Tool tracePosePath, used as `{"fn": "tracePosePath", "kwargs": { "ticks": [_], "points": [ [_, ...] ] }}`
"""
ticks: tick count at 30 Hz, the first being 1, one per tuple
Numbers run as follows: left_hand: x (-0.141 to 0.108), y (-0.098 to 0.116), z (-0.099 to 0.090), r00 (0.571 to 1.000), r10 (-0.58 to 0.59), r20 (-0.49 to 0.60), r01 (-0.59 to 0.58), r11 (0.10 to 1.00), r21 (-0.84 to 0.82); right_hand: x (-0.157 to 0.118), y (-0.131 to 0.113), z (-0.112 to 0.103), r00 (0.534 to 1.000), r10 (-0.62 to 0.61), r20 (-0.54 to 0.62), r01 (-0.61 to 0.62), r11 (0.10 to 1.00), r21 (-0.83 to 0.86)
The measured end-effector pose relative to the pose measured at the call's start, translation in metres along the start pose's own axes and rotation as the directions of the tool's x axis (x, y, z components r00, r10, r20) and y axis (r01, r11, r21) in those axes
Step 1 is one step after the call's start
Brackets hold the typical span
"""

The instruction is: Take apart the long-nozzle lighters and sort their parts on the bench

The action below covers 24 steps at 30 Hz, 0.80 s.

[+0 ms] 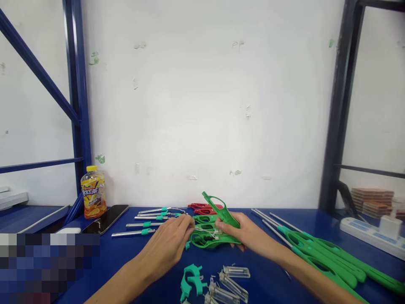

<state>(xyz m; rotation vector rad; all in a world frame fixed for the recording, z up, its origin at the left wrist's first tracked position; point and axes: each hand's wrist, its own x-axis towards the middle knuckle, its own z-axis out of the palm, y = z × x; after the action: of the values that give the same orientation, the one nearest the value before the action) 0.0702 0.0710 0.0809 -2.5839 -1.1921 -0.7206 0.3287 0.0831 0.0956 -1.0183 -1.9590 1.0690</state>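
Note:
My right hand (238, 230) is closed on a green plastic lighter casing (218, 207), with its narrow end tilted up to the left. My left hand (172, 236) faces it with the fingers curled together; whatever they pinch is hidden. Between the hands, another green casing lies low, with thin pale wires and a small dark part on it. More green casings (202, 219) and red casings (205, 208) lie just behind. Metal lighter tubes with teal collars (134, 232) are laid out by my left hand.
Teal plastic clips (192, 280) and several clear fuel tanks (233, 271) lie in front. Green lighters with long metal tubes (322, 257) rest at right, near a power strip (373, 236). A drink bottle (93, 192) and a phone (106, 218) are at left. A white wall (202, 105) rises behind.

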Motion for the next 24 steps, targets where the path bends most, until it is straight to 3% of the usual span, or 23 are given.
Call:
{"fn": "tracePosePath", "kwargs": {
  "ticks": [11,18,24],
  "points": [
    [0.000,-0.007,0.006,0.997,0.070,-0.044,-0.070,0.997,-0.009,0.003,0.008,-0.001,0.996,-0.031,-0.079,0.023,0.995,-0.097],
    [0.001,-0.008,0.006,0.998,0.022,-0.064,-0.028,0.994,-0.101,0.004,0.009,-0.002,0.994,-0.031,-0.102,0.018,0.992,-0.124],
    [0.002,-0.013,0.011,0.998,-0.028,-0.064,0.023,0.997,-0.076,0.002,0.004,-0.002,0.996,-0.033,-0.087,0.021,0.991,-0.129]
  ]
}}
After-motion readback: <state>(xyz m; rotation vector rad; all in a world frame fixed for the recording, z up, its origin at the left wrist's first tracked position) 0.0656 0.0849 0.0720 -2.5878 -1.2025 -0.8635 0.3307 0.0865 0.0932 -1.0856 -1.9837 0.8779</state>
